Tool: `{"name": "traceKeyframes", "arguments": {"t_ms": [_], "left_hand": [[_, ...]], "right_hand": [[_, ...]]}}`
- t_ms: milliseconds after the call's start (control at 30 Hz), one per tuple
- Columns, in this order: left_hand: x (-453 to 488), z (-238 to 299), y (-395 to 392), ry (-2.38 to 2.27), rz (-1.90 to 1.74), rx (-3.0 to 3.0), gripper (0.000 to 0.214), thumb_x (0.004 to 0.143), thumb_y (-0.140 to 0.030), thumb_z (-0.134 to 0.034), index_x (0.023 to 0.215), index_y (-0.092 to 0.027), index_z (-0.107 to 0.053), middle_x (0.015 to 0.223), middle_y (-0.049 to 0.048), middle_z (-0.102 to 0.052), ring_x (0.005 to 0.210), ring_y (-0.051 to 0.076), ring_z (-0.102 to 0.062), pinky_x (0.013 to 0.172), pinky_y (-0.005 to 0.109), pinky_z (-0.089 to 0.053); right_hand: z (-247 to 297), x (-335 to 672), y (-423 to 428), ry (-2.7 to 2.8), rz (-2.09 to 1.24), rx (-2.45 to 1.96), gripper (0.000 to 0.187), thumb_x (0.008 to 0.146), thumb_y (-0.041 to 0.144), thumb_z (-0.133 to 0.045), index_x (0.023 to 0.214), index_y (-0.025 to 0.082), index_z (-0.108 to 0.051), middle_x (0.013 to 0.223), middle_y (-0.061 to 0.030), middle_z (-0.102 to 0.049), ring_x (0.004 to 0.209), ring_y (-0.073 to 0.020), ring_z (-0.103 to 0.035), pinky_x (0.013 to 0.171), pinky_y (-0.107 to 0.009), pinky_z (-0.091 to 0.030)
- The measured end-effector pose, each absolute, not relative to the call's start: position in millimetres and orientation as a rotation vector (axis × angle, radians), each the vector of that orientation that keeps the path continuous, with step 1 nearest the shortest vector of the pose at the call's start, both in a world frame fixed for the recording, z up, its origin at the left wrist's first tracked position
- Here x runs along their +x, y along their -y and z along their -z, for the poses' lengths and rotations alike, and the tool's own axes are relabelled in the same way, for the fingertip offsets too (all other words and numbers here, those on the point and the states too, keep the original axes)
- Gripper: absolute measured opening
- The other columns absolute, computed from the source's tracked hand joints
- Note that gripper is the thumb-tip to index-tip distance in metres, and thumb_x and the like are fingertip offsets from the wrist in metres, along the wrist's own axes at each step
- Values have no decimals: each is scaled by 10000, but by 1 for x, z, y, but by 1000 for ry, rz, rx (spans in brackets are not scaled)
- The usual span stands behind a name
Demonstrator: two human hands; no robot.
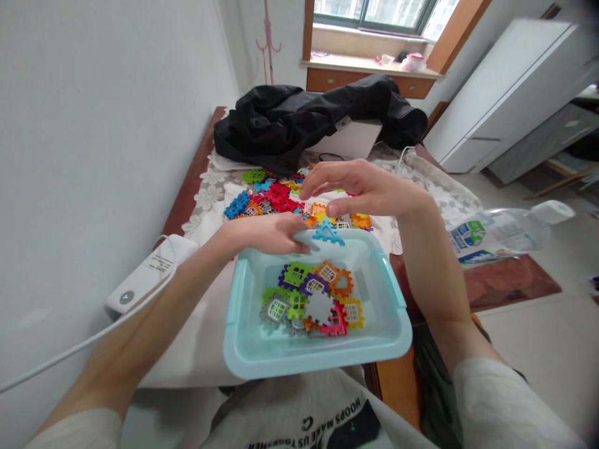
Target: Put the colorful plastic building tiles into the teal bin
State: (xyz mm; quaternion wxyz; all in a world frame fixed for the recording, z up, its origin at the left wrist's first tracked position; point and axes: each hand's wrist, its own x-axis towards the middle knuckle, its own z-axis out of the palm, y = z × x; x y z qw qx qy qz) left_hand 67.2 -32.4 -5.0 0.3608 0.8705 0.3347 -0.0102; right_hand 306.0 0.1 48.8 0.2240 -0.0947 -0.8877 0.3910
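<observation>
Piece-handling step, I'd say: my right hand (362, 186) parted above the blue piece (329, 234), left hand (274, 233) open by the tub (322, 365), light fingertip control called for.

The tub (322, 364) opens upward; its walls (372, 274) block sideways reach.

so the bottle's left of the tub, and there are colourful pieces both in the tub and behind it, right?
Not quite: the head view shows the bottle to the right of the tub. The colourful pieces are indeed both in the tub and behind it.
</observation>
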Motion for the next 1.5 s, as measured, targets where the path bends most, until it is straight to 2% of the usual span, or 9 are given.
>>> {"name": "traceKeyframes", "arguments": {"t_ms": [100, 200, 367, 567, 700, 967, 1133, 1400, 1500], "left_hand": [[70, 2, 32, -898, 128, 2227, 231, 920, -373, -680, 896, -158, -759, 789, 29, -728, 733, 198, -632, 699, 289, -422], [72, 1, 30, -834, 134, 2205, 207, 910, -346, -677, 835, -160, -726, 752, 11, -700, 699, 183, -603, 654, 279, -397], [71, 1, 29, -781, 128, 2202, 185, 904, -314, -653, 835, -156, -720, 771, 3, -680, 720, 176, -596, 647, 263, -390], [71, 4, 28, -760, 107, 2218, 177, 905, -309, -653, 845, -155, -716, 786, 5, -685, 738, 181, -604, 654, 261, -394], [71, 3, 28, -754, 110, 2228, 165, 906, -294, -654, 861, -156, -731, 796, 5, -703, 744, 178, -608, 665, 257, -396], [72, 1, 29, -749, 107, 2214, 122, 906, -256, -664, 892, -160, -738, 855, 11, -757, 793, 189, -656, 704, 257, -416], [72, -1, 30, -763, 115, 2213, 115, 908, -238, -665, 911, -160, -750, 876, 10, -770, 812, 190, -666, 729, 256, -431], [71, 1, 30, -755, 80, 2221, 126, 909, -253, -672, 914, -164, -760, 883, 22, -767, 801, 191, -657, 724, 259, -427], [70, 2, 30, -745, 63, 2209, 122, 904, -264, -677, 889, -168, -751, 849, 15, -750, 766, 183, -634, 702, 259, -414]], "right_hand": [[-19, 297, -24, 2504, -934, -495, 273, 1053, 419, -665, 1148, 171, -728, 1068, -66, -759, 972, -181, -684, 899, -320, -559], [18, 284, -42, 2638, -723, -690, 213, 1026, 300, -662, 1199, 189, -719, 1212, -99, -745, 1102, -229, -686, 988, -376, -558], [55, 272, -47, 2848, -516, -1075, 606, 856, 219, -828, 1429, 235, -631, 1445, -138, -679, 1304, -321, -658, 1074, -422, -546], [59, 272, -47, 2895, -384, -1132, 579, 891, 90, -708, 1455, 144, -591, 1399, -180, -712, 1238, -309, -696, 1046, -389, -548], [56, 270, -45, 2881, -341, -1127, 644, 930, 136, -678, 1551, 204, -521, 1506, -148, -652, 1361, -311, -630, 1121, -399, -508], [44, 267, -39, 2944, -351, -1094, 173, 950, 120, -627, 1119, 141, -659, 1186, -144, -740, 1029, -242, -674, 873, -329, -491], [46, 268, -39, 2894, -549, -1157, 272, 990, 301, -664, 1218, 176, -584, 1155, -122, -733, 937, -239, -678, 808, -332, -509], [67, 264, -40, 2758, -430, -959, 589, 928, 337, -742, 1468, 254, -524, 1554, -149, -558, 1397, -325, -567, 1132, -441, -490], [68, 263, -43, 2816, -456, -849, 471, 945, 258, -703, 1406, 249, -610, 1546, -133, -560, 1365, -293, -590, 1123, -414, -498]]}}
